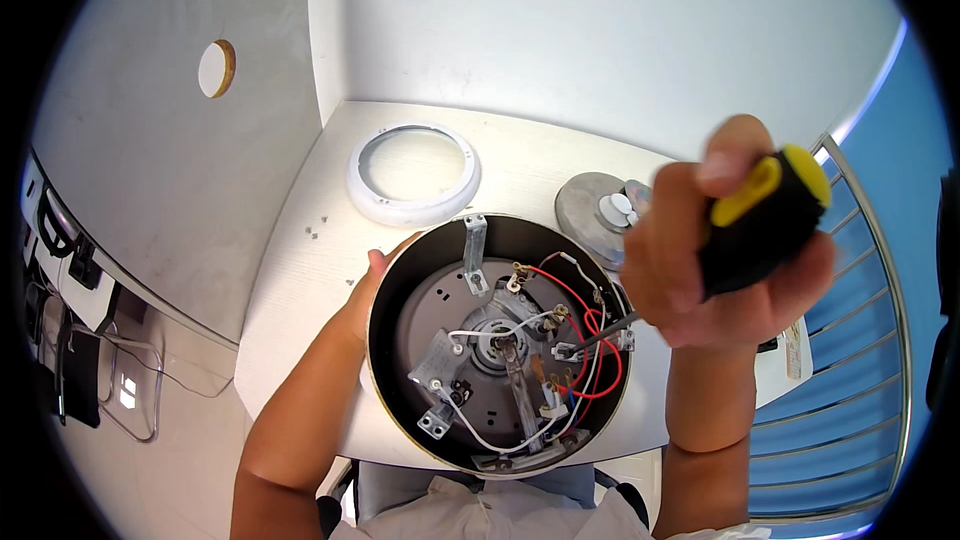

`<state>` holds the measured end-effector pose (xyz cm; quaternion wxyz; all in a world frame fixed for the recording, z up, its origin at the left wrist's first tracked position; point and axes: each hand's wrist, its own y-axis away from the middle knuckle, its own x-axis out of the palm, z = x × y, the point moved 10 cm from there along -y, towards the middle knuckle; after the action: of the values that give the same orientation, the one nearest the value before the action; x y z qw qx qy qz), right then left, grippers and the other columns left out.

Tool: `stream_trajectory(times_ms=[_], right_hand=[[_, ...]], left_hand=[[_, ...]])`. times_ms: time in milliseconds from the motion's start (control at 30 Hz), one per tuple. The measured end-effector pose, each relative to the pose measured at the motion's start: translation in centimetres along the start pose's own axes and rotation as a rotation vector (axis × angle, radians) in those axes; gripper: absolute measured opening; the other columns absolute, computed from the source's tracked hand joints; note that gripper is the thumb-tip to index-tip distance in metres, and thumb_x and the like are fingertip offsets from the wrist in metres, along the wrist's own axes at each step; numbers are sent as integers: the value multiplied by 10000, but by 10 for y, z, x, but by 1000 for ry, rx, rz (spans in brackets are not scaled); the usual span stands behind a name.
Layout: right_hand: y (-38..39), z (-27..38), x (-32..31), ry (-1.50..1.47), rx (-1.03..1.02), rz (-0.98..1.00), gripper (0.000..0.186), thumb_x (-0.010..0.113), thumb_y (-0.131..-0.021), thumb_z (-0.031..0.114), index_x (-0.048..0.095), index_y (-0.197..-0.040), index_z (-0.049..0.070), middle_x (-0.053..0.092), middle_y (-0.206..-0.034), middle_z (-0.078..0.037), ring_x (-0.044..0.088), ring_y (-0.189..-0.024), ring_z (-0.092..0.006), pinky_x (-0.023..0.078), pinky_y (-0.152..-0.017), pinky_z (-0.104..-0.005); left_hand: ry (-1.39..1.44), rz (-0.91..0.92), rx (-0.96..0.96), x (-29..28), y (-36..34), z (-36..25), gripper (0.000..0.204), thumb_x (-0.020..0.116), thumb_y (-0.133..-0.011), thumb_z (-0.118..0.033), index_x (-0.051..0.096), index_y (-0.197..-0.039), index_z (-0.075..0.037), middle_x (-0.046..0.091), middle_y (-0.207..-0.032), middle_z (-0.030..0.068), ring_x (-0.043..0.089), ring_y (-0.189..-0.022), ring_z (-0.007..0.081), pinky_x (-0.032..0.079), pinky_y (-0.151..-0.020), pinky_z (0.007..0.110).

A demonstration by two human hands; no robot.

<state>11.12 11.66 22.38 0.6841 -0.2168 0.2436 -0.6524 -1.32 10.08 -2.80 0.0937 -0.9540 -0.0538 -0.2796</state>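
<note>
A round metal housing [430, 290] sits on the white table [280, 330], open side up, with metal brackets [475, 250], red and white wires [605, 380] and a central fitting inside. My left hand [365, 300] grips its left side, fingers partly hidden behind the rim. My right hand [715, 260] is closed on a black-and-yellow screwdriver [760, 230], its shaft angled down to a small bracket [565, 350] inside the housing's right part. Behind the housing lie a white plastic ring [365, 195] and a grey metal disc [585, 215] with small round pieces on it.
Small screws [312, 232] lie on the table's left. A grey partition [180, 160] stands at left, a white panel [550, 30] behind the table. A metal railing [880, 370] runs along the right, and a chair frame [155, 390] shows at lower left.
</note>
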Motion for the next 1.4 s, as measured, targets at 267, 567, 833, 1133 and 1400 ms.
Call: stream_trajectory(times_ms=[267,567,833,1133,1400], right_hand=[[-34,-25,143,632,-20,253,405,598,-766,197,495,-1108,6,541,-773,-156,592,-682,-301,459,-575,-397],[8,-12,192,1339,379,409,193,608,-705,133,636,-871,38,637,-733,-73,623,-699,-240,467,-489,-392],[64,-9,142,1128,527,343,259,625,-713,208,614,-926,60,614,-717,-82,626,-673,-284,487,-493,-433],[199,8,-13,834,864,-529,701,837,-611,316,538,-1196,70,640,-943,-93,599,-784,-145,479,-720,-254],[201,-30,-2,586,844,-421,860,798,-663,310,383,-1352,6,522,-1274,-175,512,-1173,-227,363,-978,-282]], left_hand=[[-27,-61,-26,-4,-2,-4,839,351,-838,-690,351,-1367,-39,465,-1313,130,447,-1207,234,318,-1038,373],[18,-96,-63,-15,-4,13,831,352,-842,-684,350,-1367,-38,465,-1313,129,446,-1208,234,316,-1039,374],[69,-146,-100,-34,3,16,825,353,-847,-678,350,-1367,-38,465,-1314,129,445,-1209,234,314,-1040,374],[-73,-16,42,7,14,-30,774,347,-879,-628,329,-1383,-41,423,-1359,117,388,-1255,222,261,-1067,365],[-258,70,63,15,20,-37,890,353,-814,-717,270,-1410,-62,368,-1399,135,368,-1274,255,271,-1064,411]])
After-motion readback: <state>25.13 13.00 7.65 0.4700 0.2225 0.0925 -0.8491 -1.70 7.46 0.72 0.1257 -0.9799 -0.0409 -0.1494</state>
